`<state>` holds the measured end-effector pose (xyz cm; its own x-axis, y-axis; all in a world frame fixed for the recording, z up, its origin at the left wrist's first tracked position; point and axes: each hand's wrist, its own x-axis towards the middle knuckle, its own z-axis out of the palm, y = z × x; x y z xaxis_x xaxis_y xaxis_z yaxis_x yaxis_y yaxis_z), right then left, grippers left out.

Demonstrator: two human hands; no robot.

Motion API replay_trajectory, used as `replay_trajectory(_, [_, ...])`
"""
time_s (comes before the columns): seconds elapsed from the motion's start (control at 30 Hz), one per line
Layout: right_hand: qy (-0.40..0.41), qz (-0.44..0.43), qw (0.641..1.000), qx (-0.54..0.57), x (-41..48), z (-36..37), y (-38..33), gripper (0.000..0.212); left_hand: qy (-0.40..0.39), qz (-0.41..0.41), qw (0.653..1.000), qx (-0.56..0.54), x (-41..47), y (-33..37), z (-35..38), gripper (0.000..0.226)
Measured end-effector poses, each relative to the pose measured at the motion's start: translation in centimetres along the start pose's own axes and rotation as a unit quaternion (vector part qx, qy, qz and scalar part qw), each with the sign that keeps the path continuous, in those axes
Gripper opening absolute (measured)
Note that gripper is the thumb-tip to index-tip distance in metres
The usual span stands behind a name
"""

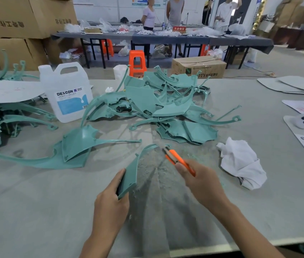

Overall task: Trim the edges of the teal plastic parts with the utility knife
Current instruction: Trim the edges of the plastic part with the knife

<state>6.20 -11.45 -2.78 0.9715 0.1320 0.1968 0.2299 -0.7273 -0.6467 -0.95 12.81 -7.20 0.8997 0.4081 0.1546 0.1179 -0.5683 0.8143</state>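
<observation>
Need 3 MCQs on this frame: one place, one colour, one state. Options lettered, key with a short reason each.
1. Where is the white cloth?
A. right of the right hand
B. under the jug
C. on the pile of parts

2. What colour is the utility knife body?
A. blue
B. orange
C. yellow

3. What is the state of the teal part in the left hand?
A. lying flat on the table
B. gripped and lifted
C. buried in the pile

Key:
1 A, it lies crumpled on the table beside the right hand.
2 B, an orange handle shows above the fingers.
3 B, the left hand grips its lower end and it angles up.
</observation>
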Motion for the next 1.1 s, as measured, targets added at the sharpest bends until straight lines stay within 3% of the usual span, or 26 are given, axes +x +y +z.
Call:
replay_trajectory(0.17, [-0.113,-0.085,0.985,0.096,-3.2,1.7,-3.2,0.043,0.015,0.005,1.0,0.019,0.2,-0.2,0.3,0.062])
replay_trajectory(0.5, [0.011,-0.065,0.995,-0.079,2.0,3.9,-1.1,0.042,0.0,-0.037,0.999,-0.039,0.2,0.0,-0.1,0.059])
replay_trajectory(0.7, [0.033,0.039,0.979,-0.196,5.1,3.3,2.0,0.049,-0.008,-0.037,0.998,-0.041,0.1,0.2,-0.1,0.061])
replay_trajectory(0.83, [0.036,0.092,0.989,-0.11,5.1,2.5,1.7,0.047,0.005,-0.043,0.997,-0.068,0.6,-0.1,0.0,0.057])
replay_trajectory(0.93, [0.053,0.021,0.998,-0.017,2.6,3.1,-0.8,0.035,0.034,-0.037,0.995,-0.085,1.2,0.3,-0.2,0.037])
replay_trajectory(1.03, [0.018,-0.053,0.996,0.068,0.0,4.5,-4.2,0.038,0.058,-0.064,0.992,-0.088,1.5,0.5,-0.6,0.011])
replay_trajectory(1.1, [-0.018,-0.083,0.992,0.088,-1.0,5.6,-5.6,0.034,0.065,-0.084,0.991,-0.085,1.7,0.3,-0.7,0.019])
